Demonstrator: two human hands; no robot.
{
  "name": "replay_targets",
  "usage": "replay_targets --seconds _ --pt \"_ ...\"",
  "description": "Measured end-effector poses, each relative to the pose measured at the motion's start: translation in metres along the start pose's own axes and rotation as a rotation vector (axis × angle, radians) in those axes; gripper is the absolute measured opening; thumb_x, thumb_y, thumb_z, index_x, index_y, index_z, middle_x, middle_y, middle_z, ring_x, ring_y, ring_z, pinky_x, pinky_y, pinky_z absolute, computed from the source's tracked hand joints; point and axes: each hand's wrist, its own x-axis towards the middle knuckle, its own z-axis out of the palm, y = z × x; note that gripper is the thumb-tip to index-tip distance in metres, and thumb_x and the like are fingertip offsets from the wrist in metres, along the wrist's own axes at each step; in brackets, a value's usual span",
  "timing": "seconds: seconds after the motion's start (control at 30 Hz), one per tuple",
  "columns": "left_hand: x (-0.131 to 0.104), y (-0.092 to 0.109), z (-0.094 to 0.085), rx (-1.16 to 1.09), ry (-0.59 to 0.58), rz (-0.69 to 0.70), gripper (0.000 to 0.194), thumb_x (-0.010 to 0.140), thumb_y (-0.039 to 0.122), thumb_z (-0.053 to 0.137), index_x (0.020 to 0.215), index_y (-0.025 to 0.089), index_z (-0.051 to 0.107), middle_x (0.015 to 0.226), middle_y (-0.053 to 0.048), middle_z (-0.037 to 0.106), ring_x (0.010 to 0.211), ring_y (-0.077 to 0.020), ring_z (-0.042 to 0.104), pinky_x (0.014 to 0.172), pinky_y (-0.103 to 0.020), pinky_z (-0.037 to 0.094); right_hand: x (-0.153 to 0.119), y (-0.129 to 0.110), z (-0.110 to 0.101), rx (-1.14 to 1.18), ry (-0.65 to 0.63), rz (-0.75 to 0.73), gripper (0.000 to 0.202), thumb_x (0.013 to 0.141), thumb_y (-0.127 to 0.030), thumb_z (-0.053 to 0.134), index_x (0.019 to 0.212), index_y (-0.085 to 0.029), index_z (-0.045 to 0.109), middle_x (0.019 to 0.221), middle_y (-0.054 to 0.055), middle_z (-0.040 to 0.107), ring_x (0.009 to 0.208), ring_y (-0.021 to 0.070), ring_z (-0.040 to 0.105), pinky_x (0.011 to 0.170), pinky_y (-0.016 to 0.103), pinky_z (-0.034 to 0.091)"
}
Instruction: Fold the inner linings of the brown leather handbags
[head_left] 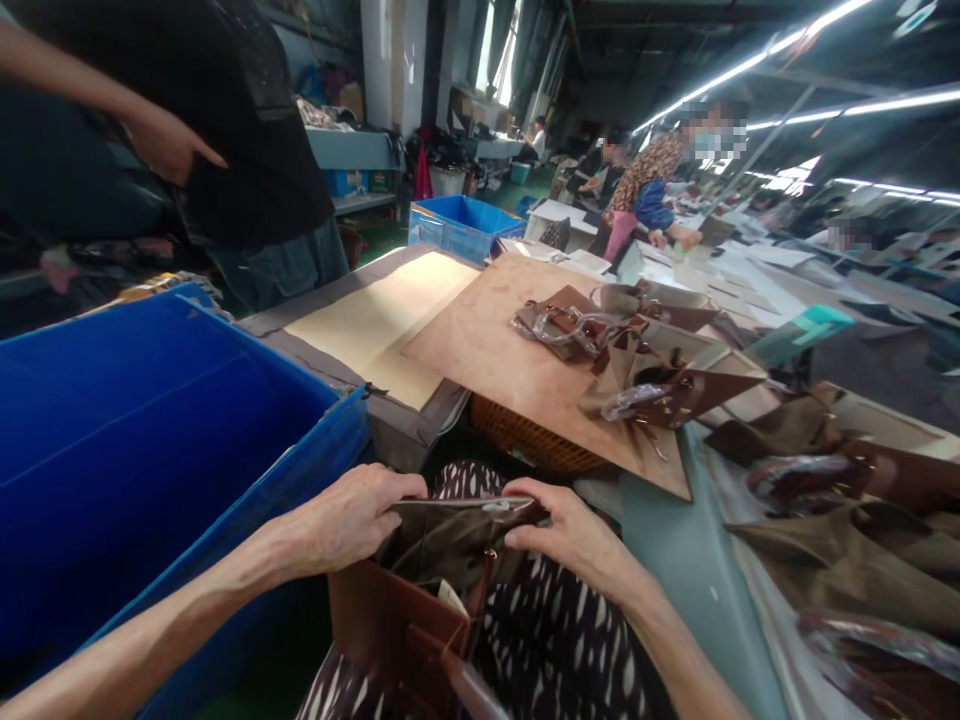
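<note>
A brown and olive bag rests on my lap, over black-and-white patterned clothing. My left hand pinches the left end of its upper edge between thumb and fingers. At the right end of the same edge, my right hand grips with thumb below and fingers on top. The edge is stretched between both hands, with olive fabric hanging beneath it. A small metal fitting and a pale tag show on the bag. Its lower part runs out of view at the bottom.
A deep blue bin stands at my left. Ahead lies a brown board carrying several bags, beside a cream sheet. More bags lie on the table at right. A person in black stands close at upper left.
</note>
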Motion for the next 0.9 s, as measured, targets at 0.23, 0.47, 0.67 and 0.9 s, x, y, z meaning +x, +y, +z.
replay_targets --seconds 0.23,0.47,0.67,0.9 --pt "0.01 -0.022 -0.019 0.168 0.107 -0.017 0.039 0.064 0.003 0.037 0.095 0.02 0.054 0.095 -0.003 0.06 0.09 -0.0186 0.055 0.078 -0.027 0.04 -0.011 -0.039 0.027 -0.094 0.042 -0.031 0.014 0.079 -0.024 0.049 0.08 -0.021 0.063 0.083 0.001 0.061 0.08 0.0173 0.056 0.072 0.026 0.039" --pt "0.009 0.018 0.012 -0.071 0.26 0.229 0.041 0.064 0.001 0.044 0.099 0.021 0.049 0.118 -0.003 0.045 0.11 -0.016 0.044 0.096 -0.028 0.035 -0.013 -0.024 0.028 0.01 0.069 -0.033 0.017 0.08 -0.023 0.047 0.087 -0.021 0.063 0.085 0.002 0.059 0.083 0.018 0.056 0.073 0.025 0.041" --pt "0.024 0.008 0.023 0.048 0.267 0.224 0.024 0.073 0.006 0.049 0.091 0.02 0.053 0.111 -0.003 0.05 0.1 -0.0171 0.049 0.09 -0.03 0.038 -0.014 -0.017 0.025 0.071 0.067 -0.043 0.019 0.081 -0.022 0.047 0.091 -0.021 0.064 0.087 0.001 0.06 0.084 0.0174 0.056 0.074 0.024 0.041" --pt "0.03 0.004 0.024 0.117 0.266 0.243 0.008 0.074 0.01 0.056 0.074 0.017 0.052 0.098 0.0 0.054 0.087 -0.0147 0.05 0.08 -0.028 0.037 -0.009 -0.011 0.027 0.075 0.075 -0.056 0.017 0.081 -0.021 0.048 0.089 -0.021 0.062 0.089 0.001 0.059 0.085 0.0168 0.056 0.076 0.024 0.04"
